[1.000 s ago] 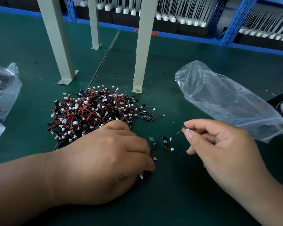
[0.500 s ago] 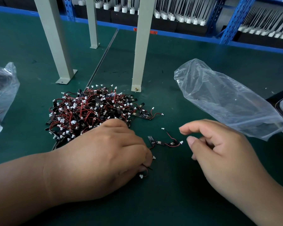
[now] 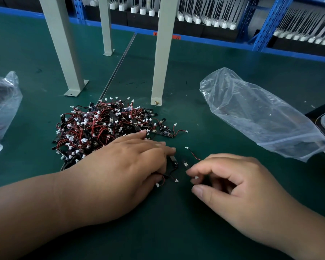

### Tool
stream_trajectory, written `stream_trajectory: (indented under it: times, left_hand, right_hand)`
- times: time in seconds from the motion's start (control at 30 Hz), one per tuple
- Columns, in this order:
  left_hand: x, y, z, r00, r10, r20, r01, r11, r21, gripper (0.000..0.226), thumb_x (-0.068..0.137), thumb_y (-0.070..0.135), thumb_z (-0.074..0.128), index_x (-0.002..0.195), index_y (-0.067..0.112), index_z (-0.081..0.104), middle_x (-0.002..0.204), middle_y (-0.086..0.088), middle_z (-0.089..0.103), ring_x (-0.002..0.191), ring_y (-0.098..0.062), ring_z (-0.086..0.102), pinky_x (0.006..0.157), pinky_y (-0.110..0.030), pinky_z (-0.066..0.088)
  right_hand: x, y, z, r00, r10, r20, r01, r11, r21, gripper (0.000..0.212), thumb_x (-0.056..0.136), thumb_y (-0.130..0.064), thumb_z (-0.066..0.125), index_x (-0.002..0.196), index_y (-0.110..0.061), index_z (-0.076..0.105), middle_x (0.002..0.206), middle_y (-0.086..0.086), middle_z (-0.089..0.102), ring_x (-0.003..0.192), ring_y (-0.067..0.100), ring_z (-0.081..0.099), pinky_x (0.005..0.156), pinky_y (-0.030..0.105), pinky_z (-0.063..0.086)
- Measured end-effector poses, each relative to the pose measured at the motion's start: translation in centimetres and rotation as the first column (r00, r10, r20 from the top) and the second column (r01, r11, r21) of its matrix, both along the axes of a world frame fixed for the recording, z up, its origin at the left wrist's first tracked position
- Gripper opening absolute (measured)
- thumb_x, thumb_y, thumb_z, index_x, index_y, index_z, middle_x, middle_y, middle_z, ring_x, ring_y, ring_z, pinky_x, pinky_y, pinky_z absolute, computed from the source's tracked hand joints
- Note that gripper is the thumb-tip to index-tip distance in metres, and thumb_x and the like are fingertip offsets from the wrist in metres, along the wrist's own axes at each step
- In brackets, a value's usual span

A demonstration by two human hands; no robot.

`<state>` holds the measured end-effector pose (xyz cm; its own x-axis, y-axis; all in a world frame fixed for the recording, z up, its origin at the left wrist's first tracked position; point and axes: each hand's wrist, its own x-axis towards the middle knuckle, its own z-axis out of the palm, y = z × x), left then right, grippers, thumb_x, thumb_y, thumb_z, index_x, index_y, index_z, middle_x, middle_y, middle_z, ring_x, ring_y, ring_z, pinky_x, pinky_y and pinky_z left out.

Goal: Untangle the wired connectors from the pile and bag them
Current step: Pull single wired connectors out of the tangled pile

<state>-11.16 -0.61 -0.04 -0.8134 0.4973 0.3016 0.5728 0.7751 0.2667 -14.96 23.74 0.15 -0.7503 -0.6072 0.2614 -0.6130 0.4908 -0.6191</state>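
The pile of wired connectors (image 3: 101, 128) sits on the left half of the worktop (image 3: 186, 235). It is a dense tangle of thin red and black wires, small flat black boards and tiny white plastic plugs. The left hand (image 3: 128, 171) lies palm down over the pile's near edge with its fingers stretched out rather than curled. Its grip is open, and it presses a few stray connectors (image 3: 172, 162) flat against the mat, with a wire loop and two white plugs poking out from under the fingertips. Just to the right lies a loose connector (image 3: 192, 153), whose red wire curves from a white plug towards the right hand (image 3: 238, 186). That hand has its fingers curled, and its grip is closed on the connector's other white plug, pinched at the fingertips with the thumb just below. A small black board lies between the two hands. Beyond the right hand, a crinkled clear plastic bag (image 3: 261, 117) lies on its side, apart from the pile. The worktop is a smooth dark green mat. Pale square metal posts (image 3: 159, 53) stand on it behind the pile, one bolted down just beside the pile's far edge. A second crumpled clear bag (image 3: 2, 102) sits at the left edge, and blue steel shelving (image 3: 266, 25) runs across the back.
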Motion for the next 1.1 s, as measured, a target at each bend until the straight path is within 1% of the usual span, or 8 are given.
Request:
stream_trajectory:
  times: [0.13, 0.23, 0.43, 0.57, 0.7, 0.8, 0.87, 1.1]
  left_hand:
    - [0.12, -0.02, 0.06, 1.0, -0.026, 0.013, 0.026, 0.999, -0.03, 0.009, 0.094, 0.031, 0.044, 0.092, 0.027, 0.051, 0.133, 0.017, 0.058, 0.131, 0.001, 0.045, 0.115, -0.041, 0.032]
    - [0.12, 0.01, -0.01, 0.999, -0.048, 0.007, 0.048, 0.997, -0.063, 0.015, 0.095, 0.032, 0.039, 0.092, 0.026, 0.053, 0.136, 0.018, 0.055, 0.133, 0.0, 0.043, 0.116, -0.042, 0.03]
    - [-0.06, 0.16, -0.13, 0.996, -0.092, -0.007, 0.091, 0.993, -0.069, 0.005, 0.095, 0.021, 0.049, 0.094, 0.025, 0.051, 0.136, 0.017, 0.055, 0.138, -0.001, 0.036, 0.118, -0.048, 0.023]
    - [-0.28, 0.3, -0.02, 0.993, -0.118, 0.024, 0.12, 0.989, -0.081, 0.016, 0.094, 0.019, 0.049, 0.099, 0.033, 0.042, 0.135, 0.015, 0.057, 0.141, -0.001, 0.03, 0.119, -0.05, 0.015]
    - [-0.45, 0.44, 0.19, 0.989, -0.143, 0.04, 0.146, 0.985, -0.089, 0.029, 0.098, 0.02, 0.046, 0.097, 0.042, 0.027, 0.136, 0.015, 0.055, 0.143, 0.001, 0.024, 0.12, -0.049, 0.009]
    - [-0.39, 0.48, 0.08, 0.99, -0.14, 0.006, 0.14, 0.988, -0.066, 0.026, 0.095, 0.018, 0.049, 0.101, 0.038, 0.033, 0.137, 0.013, 0.056, 0.142, -0.002, 0.029, 0.12, -0.051, 0.012]
    - [-0.28, 0.49, -0.07, 0.992, -0.12, -0.035, 0.119, 0.992, -0.048, 0.02, 0.094, 0.019, 0.046, 0.102, 0.035, 0.037, 0.136, 0.012, 0.057, 0.139, -0.004, 0.036, 0.118, -0.052, 0.017]
    - [-0.28, 0.14, -0.2, 0.996, -0.076, -0.052, 0.075, 0.997, -0.022, 0.007, 0.093, 0.026, 0.046, 0.09, 0.026, 0.052, 0.127, 0.017, 0.061, 0.129, -0.002, 0.048, 0.113, -0.051, 0.029]
  right_hand:
    - [-0.1, 0.24, 0.25, 1.0, 0.021, -0.022, -0.021, 1.0, -0.004, 0.013, 0.081, -0.031, 0.07, 0.093, -0.033, 0.075, 0.096, -0.017, 0.068, 0.081, 0.013, 0.067, 0.067, 0.026, 0.051]
    - [-0.23, 0.37, 0.27, 0.997, 0.008, -0.075, -0.006, 0.999, 0.032, 0.017, 0.084, -0.036, 0.065, 0.098, -0.034, 0.075, 0.105, -0.022, 0.064, 0.103, 0.008, 0.064, 0.083, 0.02, 0.048]
    - [-0.19, 0.26, 0.4, 0.989, 0.046, -0.139, -0.025, 0.989, 0.147, 0.036, 0.085, -0.043, 0.059, 0.117, -0.032, 0.071, 0.116, -0.025, 0.064, 0.114, 0.005, 0.057, 0.094, 0.019, 0.044]
    - [0.38, 0.11, 0.1, 0.996, -0.026, -0.089, 0.039, 0.989, 0.142, 0.055, 0.083, -0.043, 0.064, 0.138, -0.041, 0.054, 0.121, -0.033, 0.061, 0.118, -0.007, 0.052, 0.098, 0.009, 0.035]
    - [0.52, 0.1, 0.16, 0.988, -0.108, -0.106, 0.122, 0.983, 0.137, 0.052, 0.081, -0.046, 0.063, 0.132, -0.044, 0.055, 0.113, -0.033, 0.064, 0.114, -0.011, 0.053, 0.095, 0.007, 0.039]
    - [0.52, 0.08, 0.38, 0.986, -0.118, -0.121, 0.139, 0.973, 0.184, 0.039, 0.08, -0.046, 0.062, 0.118, -0.041, 0.066, 0.099, -0.024, 0.067, 0.104, 0.001, 0.06, 0.085, 0.027, 0.052]
    - [0.55, 0.11, 0.31, 0.98, -0.14, -0.139, 0.162, 0.973, 0.165, 0.034, 0.082, -0.044, 0.065, 0.115, -0.038, 0.067, 0.096, -0.023, 0.067, 0.101, 0.001, 0.061, 0.081, 0.031, 0.054]
    - [0.46, 0.55, 0.59, 0.973, -0.184, -0.137, 0.206, 0.964, 0.166, 0.049, 0.08, -0.049, 0.066, 0.128, -0.042, 0.06, 0.103, -0.029, 0.066, 0.107, -0.003, 0.057, 0.086, 0.015, 0.046]
